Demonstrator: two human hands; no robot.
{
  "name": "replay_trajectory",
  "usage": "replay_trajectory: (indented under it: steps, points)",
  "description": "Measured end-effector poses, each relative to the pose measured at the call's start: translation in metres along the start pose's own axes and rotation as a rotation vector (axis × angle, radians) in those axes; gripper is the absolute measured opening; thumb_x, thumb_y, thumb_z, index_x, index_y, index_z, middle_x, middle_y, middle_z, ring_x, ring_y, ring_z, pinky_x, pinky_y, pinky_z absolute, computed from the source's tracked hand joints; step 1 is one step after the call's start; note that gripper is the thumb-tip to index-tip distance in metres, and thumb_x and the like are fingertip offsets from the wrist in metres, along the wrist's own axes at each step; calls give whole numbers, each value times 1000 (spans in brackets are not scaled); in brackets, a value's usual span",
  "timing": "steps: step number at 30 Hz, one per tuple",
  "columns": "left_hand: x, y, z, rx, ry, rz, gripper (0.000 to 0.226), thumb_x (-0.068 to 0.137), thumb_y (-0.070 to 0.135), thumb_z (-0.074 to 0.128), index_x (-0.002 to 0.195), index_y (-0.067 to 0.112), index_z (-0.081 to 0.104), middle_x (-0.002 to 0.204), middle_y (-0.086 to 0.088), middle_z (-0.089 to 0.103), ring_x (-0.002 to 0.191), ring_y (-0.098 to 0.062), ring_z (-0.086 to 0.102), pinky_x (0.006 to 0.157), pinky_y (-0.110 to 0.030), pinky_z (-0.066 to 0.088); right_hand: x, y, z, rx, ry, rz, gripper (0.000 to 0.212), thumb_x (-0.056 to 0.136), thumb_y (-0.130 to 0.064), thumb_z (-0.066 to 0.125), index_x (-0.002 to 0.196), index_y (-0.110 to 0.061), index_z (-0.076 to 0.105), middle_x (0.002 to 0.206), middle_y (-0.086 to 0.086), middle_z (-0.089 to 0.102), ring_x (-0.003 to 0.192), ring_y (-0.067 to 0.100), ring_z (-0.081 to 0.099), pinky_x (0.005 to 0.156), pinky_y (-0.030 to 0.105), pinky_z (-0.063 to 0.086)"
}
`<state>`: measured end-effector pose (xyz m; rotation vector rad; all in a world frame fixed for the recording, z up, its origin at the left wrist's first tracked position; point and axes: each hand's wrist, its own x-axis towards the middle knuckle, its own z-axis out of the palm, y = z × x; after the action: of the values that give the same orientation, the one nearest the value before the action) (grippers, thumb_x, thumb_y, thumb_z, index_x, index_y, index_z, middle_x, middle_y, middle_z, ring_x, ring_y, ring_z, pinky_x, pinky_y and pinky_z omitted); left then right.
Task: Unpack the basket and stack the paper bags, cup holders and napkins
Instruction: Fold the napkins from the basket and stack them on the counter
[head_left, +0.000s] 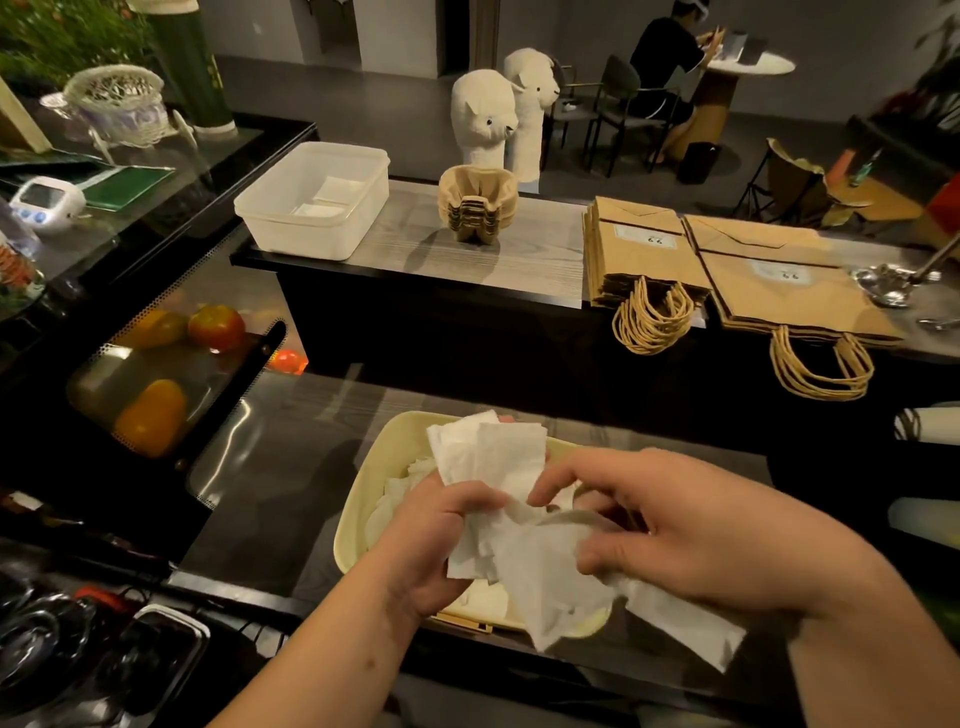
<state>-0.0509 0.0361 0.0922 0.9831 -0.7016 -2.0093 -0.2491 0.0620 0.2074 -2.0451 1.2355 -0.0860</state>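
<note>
Over the cream basket (363, 483) on the near counter, my left hand (436, 540) grips a bunch of white napkins (493, 457) that stick up above it. My right hand (696, 525) pinches more crumpled napkins (550, 587) hanging down in front of the basket. More napkins lie inside the basket. On the raised counter behind stand a stack of pulp cup holders (475, 205), a pile of small paper bags (639, 249) and a pile of larger paper bags (779, 280), handles hanging over the edge.
A white plastic tub (317, 200) with a few napkins inside sits left of the cup holders. Two alpaca figures (485, 117) stand behind. A glass display case with fruit (156, 384) is on the left. A metal scoop (888, 286) lies far right. A person sits at a far table.
</note>
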Motion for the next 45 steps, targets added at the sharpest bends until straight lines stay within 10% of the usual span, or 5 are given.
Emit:
replay_trajectory:
  steps: [15,21,30,36,45]
  points:
    - [-1,-6,-5,-104,-158,-241,56,73,12,61,128,2,66,112,-25,70,97,-40,69,85,-50,57,49,29,16,-290,252,78,20,93,-39,67,111,-42,57,102,-21,59,95,3,57,84,25,52]
    - [3,-12,-1,-215,-292,-270,51,90,21,66,138,4,62,128,-30,60,110,-43,58,98,-50,48,55,55,12,414,463,251,11,95,-35,66,106,-34,66,97,-12,67,85,4,63,76,22,53]
    - [13,-28,-4,-282,21,-258,47,79,5,60,124,-3,69,111,-28,69,92,-42,65,96,-51,48,43,73,22,1713,426,194,41,80,-6,61,120,-11,65,97,9,66,81,21,66,65,31,60]
    - [13,-28,5,-214,89,-184,36,83,9,62,116,6,76,116,-24,73,103,-44,68,105,-59,45,55,81,63,895,504,423,48,82,7,73,117,-25,65,116,5,70,104,21,69,88,41,61]
    - [21,-27,3,-204,132,-216,42,84,23,60,118,3,74,123,-26,70,114,-47,65,102,-57,48,38,83,63,1254,432,391,34,91,-9,69,125,-16,66,114,8,76,108,33,71,102,59,51]
